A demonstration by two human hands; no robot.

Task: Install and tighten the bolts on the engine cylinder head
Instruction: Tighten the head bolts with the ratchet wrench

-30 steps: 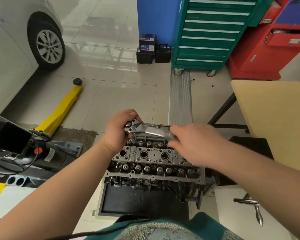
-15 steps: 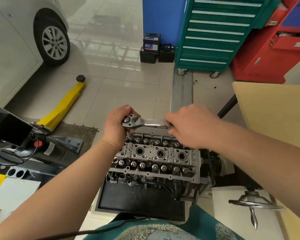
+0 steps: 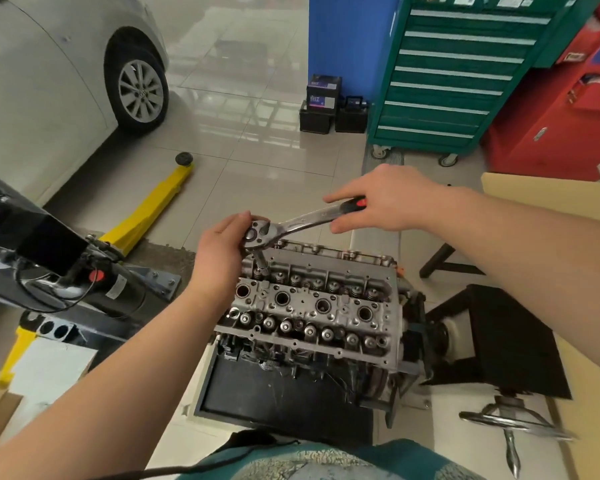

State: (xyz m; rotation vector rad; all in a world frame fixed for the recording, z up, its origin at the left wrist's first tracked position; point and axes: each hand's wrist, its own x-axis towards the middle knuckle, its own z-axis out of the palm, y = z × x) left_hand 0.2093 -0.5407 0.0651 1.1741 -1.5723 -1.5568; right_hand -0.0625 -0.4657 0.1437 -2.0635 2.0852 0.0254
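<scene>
Both hands grip the ratchet (image 3: 291, 226) — left hand (image 3: 222, 247) its head, right hand (image 3: 385, 202) its handle.

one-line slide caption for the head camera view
Left hand steadies the chrome ratchet wrench head on a grey metal engine cylinder head while the right hand grips its handle.

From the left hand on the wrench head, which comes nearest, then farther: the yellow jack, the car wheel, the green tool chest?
1. Yellow jack, on the floor left of the left hand.
2. Car wheel, far upper left.
3. Green tool chest, far upper right.
Wheel and chest are too close to call.
</scene>
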